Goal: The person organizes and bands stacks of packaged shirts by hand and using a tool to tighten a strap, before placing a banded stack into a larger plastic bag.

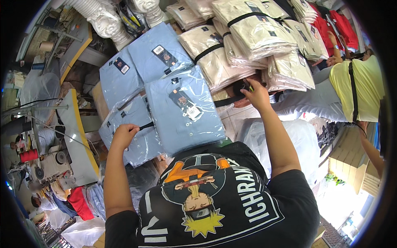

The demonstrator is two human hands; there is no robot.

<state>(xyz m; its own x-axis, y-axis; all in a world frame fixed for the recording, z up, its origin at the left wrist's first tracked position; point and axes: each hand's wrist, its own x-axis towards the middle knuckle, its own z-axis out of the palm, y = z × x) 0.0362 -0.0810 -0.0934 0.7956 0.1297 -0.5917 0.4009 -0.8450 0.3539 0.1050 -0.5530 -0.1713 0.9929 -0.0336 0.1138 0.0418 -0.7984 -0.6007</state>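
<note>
Blue folded shirts in clear plastic bags, with dark tags, lie in several stacks in front of me. My left hand is closed in a pinch on a black strip, which runs under the nearest right stack. Beyond that stack's right edge, my right hand has its fingers drawn together beside a dark roundish thing. What those fingers grip is too small to make out. Another black band lies just left of that hand.
Cream packaged garments bound with black bands are piled at the far right. White busts stand at the back. A yellow-edged table and sewing machine are on the left. A person in yellow stands at right, near clear plastic.
</note>
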